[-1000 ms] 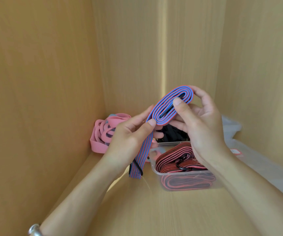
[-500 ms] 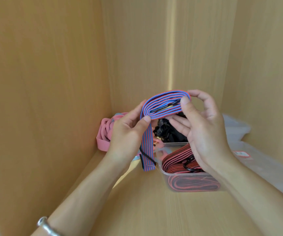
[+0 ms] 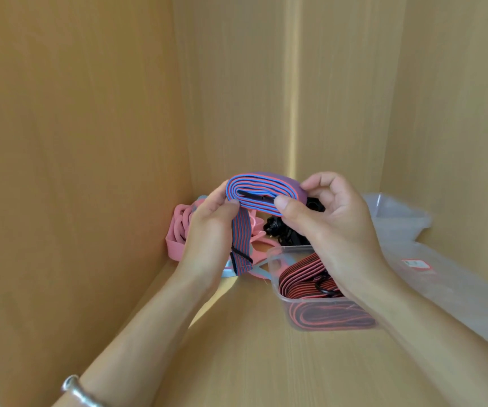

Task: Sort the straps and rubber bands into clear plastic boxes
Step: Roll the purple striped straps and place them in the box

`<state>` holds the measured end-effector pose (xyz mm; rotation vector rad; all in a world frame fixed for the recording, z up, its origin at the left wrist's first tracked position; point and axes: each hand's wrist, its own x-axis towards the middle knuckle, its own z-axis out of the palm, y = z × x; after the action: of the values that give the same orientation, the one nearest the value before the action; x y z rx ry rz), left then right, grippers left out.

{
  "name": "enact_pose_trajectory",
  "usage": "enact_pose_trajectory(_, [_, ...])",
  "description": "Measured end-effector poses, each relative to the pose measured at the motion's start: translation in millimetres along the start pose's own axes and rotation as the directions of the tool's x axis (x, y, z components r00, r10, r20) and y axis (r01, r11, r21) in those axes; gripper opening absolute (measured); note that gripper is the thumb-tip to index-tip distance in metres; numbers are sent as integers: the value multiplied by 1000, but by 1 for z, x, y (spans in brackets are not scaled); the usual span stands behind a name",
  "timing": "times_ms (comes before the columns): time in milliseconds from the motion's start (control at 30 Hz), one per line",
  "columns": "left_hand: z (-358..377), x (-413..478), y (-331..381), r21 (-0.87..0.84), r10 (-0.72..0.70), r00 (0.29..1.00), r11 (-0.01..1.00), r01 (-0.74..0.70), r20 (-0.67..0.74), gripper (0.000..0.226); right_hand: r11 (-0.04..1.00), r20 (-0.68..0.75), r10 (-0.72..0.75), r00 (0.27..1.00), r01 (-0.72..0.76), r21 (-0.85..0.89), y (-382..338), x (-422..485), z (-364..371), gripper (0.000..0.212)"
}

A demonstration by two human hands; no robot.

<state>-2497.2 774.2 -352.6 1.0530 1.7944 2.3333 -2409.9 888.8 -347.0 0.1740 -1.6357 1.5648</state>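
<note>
Cupboard interior: light wood-grain side panels (image 3: 75, 142) and shelf (image 3: 251, 365).

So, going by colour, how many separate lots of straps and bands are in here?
Blue-and-red strap, held: 1
Red-and-black straps in clear box: 1
Pink and pale-blue bands: 1
Black pile: 1
Total: 4 lots

Walls (image 3: 75, 142) close around; open floor (image 3: 251, 362) beside box (image 3: 279, 292)
</note>
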Motion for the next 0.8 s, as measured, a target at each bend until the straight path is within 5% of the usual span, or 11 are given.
enact_pose_trajectory(267, [-1, -1, 7, -174, -44, 976, 981, 82, 212, 44, 1000, 15, -12, 1000, 12, -8, -1, -3, 2, 33])
enact_pose_trajectory(500, [-4, 1, 6, -336, -112, 979, 927, 164, 168, 67, 988, 148, 28, 989, -6, -152, 3, -10, 7, 42])
enact_pose_trajectory(700, [2, -4, 11, -374, -56, 991, 922, 99, 124, 41, 960, 227, 54, 972, 12, -279, 6, -13, 9, 34])
enact_pose_trajectory(800, [5, -6, 14, -402, -40, 997, 913, 66, 73, 49, 951, 233, 76, 969, 1, -310, 4, -12, 7, 26])
